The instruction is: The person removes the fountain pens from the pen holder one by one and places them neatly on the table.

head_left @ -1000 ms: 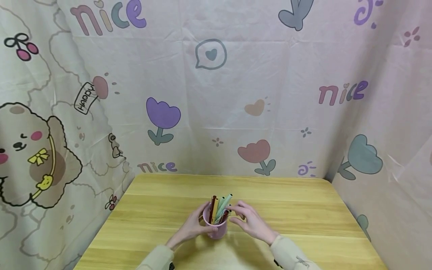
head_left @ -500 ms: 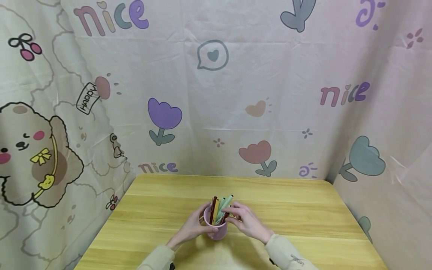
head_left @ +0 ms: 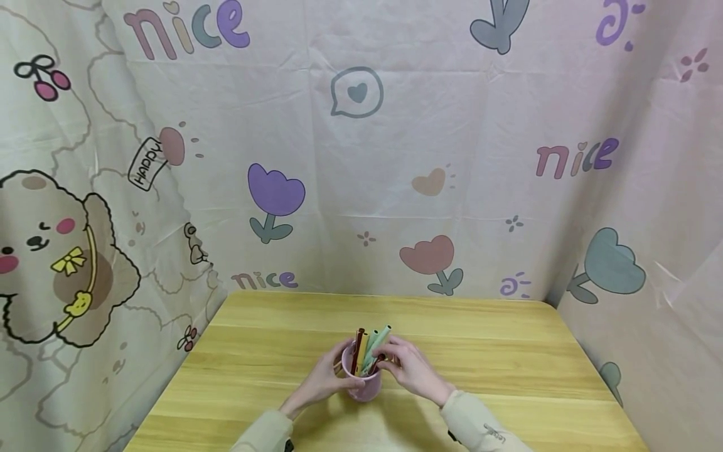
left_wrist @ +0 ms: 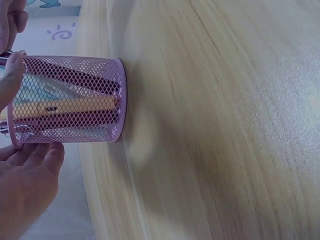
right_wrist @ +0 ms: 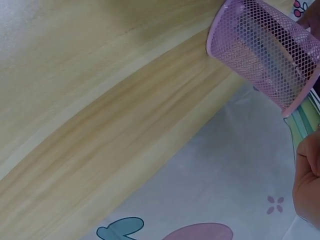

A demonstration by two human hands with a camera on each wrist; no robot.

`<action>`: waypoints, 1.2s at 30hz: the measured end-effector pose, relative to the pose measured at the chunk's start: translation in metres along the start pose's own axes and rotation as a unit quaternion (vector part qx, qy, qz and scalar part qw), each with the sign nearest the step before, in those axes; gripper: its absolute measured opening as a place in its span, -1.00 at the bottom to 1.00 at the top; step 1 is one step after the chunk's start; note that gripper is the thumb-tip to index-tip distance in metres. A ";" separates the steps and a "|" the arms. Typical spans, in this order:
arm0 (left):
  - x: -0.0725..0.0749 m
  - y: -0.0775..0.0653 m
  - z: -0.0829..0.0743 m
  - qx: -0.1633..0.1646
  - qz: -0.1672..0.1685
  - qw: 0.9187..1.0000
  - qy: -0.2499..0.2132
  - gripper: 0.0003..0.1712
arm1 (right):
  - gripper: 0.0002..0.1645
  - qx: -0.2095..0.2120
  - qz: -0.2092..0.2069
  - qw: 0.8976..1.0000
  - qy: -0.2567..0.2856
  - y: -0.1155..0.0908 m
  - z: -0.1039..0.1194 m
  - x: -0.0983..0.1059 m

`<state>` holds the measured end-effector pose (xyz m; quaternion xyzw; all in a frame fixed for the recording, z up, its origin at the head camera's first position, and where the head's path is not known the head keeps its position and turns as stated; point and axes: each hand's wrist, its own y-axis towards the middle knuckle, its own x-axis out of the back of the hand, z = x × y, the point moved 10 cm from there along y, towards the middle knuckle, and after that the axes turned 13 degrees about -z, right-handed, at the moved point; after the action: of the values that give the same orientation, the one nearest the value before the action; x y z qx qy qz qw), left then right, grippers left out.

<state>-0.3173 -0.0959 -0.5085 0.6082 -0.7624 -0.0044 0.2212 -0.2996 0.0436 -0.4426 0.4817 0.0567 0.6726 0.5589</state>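
A pink mesh pen holder (head_left: 364, 392) stands upright on the wooden table, filled with several pens. Light green pens (head_left: 381, 339), a yellow pen (head_left: 362, 351) and a dark red pen (head_left: 356, 353) stick out above its rim. My left hand (head_left: 321, 378) grips the holder round its upper part, thumb on the near side. At the right of the rim, my right hand (head_left: 417, 370) pinches another dark red pen between thumb and fingers, its lower end inside the holder. In the left wrist view the mesh (left_wrist: 70, 95) shows pens leaning inside. The right wrist view cuts off the right hand (right_wrist: 309, 175).
The light wooden table (head_left: 254, 351) reaches back to a patterned cloth (head_left: 361, 157) hanging behind it. More of this cloth hangs at both sides, close to the table's edges.
My right hand has moved left to the pens, and its thumb and fingers have closed on a dark red pen. The left hand stays round the holder.
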 end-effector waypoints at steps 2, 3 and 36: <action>-0.001 0.000 0.000 0.002 0.002 1.000 -0.001 0.09 | -0.75 -0.010 0.005 1.000 0.005 0.001 -0.001 0.000; -0.001 0.000 -0.001 0.001 0.002 1.000 -0.001 0.08 | -0.76 -0.017 0.009 1.000 0.007 0.002 -0.002 0.000; -0.002 -0.001 0.003 0.015 -0.001 1.000 -0.009 0.12 | -0.78 -0.140 -0.068 0.954 0.255 0.004 -0.030 0.065</action>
<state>-0.3172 -0.0954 -0.5125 0.6125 -0.7634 0.0018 0.2050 -0.3182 0.1082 -0.4182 0.2055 0.1351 0.7348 0.6321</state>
